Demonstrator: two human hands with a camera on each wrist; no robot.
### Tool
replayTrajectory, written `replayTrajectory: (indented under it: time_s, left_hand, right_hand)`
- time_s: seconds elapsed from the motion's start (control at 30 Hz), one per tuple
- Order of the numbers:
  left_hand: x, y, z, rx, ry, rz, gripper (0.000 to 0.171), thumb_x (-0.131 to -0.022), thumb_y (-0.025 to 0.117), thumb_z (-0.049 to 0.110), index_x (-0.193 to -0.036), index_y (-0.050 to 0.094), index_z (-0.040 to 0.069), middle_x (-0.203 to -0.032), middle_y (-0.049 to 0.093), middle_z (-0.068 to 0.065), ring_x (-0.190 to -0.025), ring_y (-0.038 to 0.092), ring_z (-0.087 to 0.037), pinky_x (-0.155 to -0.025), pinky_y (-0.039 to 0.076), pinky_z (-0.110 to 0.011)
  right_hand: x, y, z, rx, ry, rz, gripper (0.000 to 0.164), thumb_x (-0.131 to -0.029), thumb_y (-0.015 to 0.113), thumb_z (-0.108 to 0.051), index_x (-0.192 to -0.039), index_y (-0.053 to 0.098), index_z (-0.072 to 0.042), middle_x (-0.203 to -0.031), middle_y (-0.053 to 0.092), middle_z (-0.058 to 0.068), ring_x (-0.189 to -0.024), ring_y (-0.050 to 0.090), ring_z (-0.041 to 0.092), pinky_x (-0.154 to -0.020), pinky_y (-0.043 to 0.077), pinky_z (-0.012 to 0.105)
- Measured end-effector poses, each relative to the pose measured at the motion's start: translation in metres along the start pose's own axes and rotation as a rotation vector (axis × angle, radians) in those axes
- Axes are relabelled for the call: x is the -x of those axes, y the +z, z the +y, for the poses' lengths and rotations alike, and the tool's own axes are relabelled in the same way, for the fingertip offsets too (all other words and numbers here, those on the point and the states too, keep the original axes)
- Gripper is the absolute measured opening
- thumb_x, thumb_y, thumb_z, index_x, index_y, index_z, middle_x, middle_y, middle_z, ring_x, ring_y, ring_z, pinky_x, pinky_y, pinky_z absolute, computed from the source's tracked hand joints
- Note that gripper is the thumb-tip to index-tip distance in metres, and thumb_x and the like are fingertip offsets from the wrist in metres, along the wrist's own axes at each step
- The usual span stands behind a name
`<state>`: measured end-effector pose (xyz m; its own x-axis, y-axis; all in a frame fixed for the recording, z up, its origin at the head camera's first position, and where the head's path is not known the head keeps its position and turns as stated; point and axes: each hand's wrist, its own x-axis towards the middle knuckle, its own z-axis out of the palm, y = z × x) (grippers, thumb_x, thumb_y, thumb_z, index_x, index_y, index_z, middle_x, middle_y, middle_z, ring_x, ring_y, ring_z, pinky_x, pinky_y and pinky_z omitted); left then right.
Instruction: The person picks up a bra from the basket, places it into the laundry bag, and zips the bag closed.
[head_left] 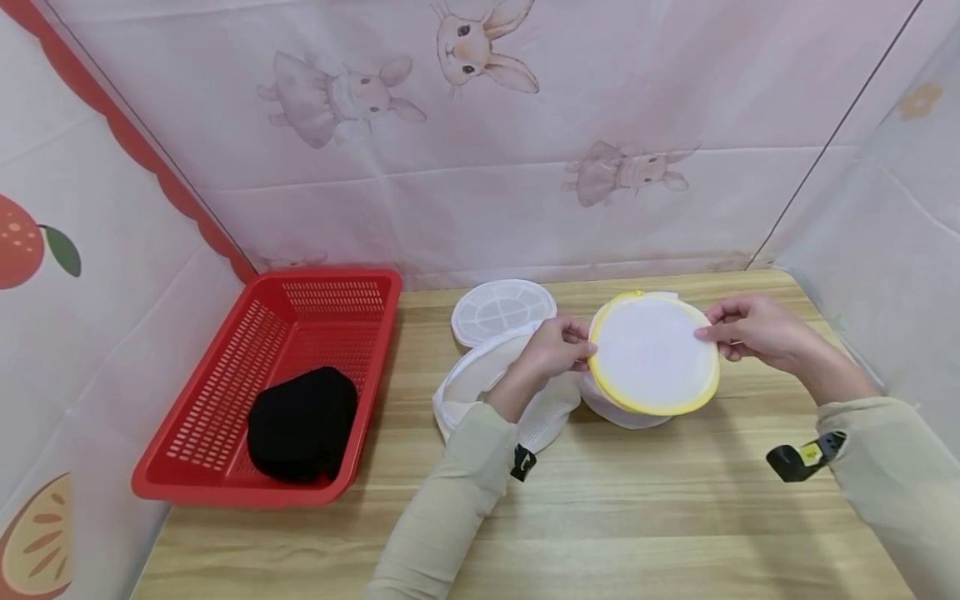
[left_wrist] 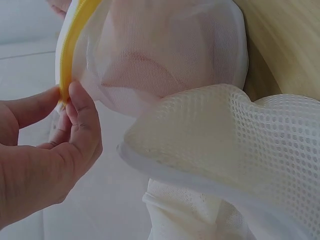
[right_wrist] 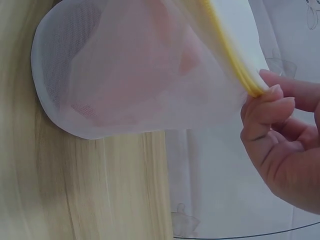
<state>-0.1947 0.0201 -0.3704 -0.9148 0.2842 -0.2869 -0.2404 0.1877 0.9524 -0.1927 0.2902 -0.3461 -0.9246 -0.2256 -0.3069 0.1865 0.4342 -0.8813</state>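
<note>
Between both hands is a round mesh laundry bag (head_left: 654, 354) with a white top and a yellow zipper edge (right_wrist: 235, 65). My left hand (head_left: 557, 348) pinches the left side of that edge between thumb and fingers. On the opposite side my right hand (head_left: 757, 332) pinches the rim, thumb on top. Something pinkish shows through the sheer mesh wall (left_wrist: 160, 55), and the bag's base rests on the table. Under my left forearm lies a cream mesh bag (left_wrist: 200, 130) with coarse holes and a white rim, gaping at its top.
A red plastic basket (head_left: 386, 333) stands at the left, with a black rounded item (head_left: 302, 423) inside. Behind the cream bag lies a flat white round mesh piece (head_left: 504, 310). Printed cloth walls (head_left: 450, 208) border the wooden table (head_left: 600, 533) at the back and sides.
</note>
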Motion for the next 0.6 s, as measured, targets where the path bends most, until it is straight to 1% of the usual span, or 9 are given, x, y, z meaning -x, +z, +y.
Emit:
replayTrajectory:
  time_s: [0.1,0.23,0.3,0.43,0.53,0.6]
  left_hand:
    - [0.0,0.0,-0.001,-0.014,-0.003,-0.01,0.016,-0.082,0.062,-0.006,-0.096,0.055,-0.005,-0.078,0.053,-0.007,-0.063,0.054,-0.014,-0.06,0.053,-0.023]
    - [0.002,-0.002,0.002,-0.052,0.004,-0.018,0.016,-0.083,0.062,-0.001,-0.098,0.057,-0.004,-0.08,0.055,-0.006,-0.067,0.057,-0.015,-0.063,0.053,-0.023]
    - [0.002,-0.003,0.004,-0.077,0.018,-0.004,0.017,-0.084,0.062,0.002,-0.099,0.058,-0.004,-0.082,0.056,-0.006,-0.071,0.058,-0.016,-0.066,0.053,-0.024]
    - [0.0,-0.003,0.013,-0.164,0.076,0.04,0.015,-0.087,0.061,0.008,-0.099,0.061,-0.001,-0.084,0.059,-0.005,-0.076,0.061,-0.019,-0.071,0.053,-0.029]
    - [-0.002,-0.002,0.022,-0.231,0.109,0.074,0.012,-0.088,0.06,0.011,-0.096,0.063,0.002,-0.082,0.06,-0.003,-0.075,0.061,-0.019,-0.07,0.053,-0.028]
    - [-0.003,0.0,0.027,-0.274,0.129,0.093,0.011,-0.088,0.06,0.013,-0.095,0.064,0.005,-0.082,0.06,-0.001,-0.075,0.059,-0.015,-0.068,0.051,-0.024]
  right_hand:
    - [0.001,-0.001,0.0,0.011,-0.014,-0.017,0.022,-0.086,0.063,-0.008,-0.091,0.048,0.007,-0.067,0.052,0.0,-0.056,0.049,0.011,-0.049,0.045,0.023]
    - [0.002,-0.002,0.0,0.039,-0.027,-0.022,0.022,-0.085,0.063,-0.006,-0.093,0.05,0.01,-0.066,0.052,0.002,-0.055,0.048,0.012,-0.048,0.044,0.024]
    - [0.002,-0.002,0.0,0.052,-0.035,-0.027,0.022,-0.084,0.064,-0.004,-0.093,0.051,0.011,-0.066,0.052,0.002,-0.054,0.048,0.012,-0.047,0.044,0.024]
    - [0.004,0.0,-0.001,0.07,-0.058,-0.041,0.02,-0.082,0.065,-0.002,-0.091,0.053,0.011,-0.065,0.051,0.003,-0.052,0.047,0.012,-0.046,0.043,0.024]
    - [0.006,0.001,-0.002,0.077,-0.079,-0.053,0.021,-0.081,0.066,-0.003,-0.09,0.053,0.01,-0.066,0.051,0.004,-0.052,0.046,0.012,-0.045,0.042,0.024]
    - [0.008,0.002,-0.003,0.086,-0.094,-0.056,0.022,-0.08,0.067,-0.004,-0.09,0.054,0.011,-0.066,0.05,0.004,-0.051,0.046,0.013,-0.045,0.042,0.024]
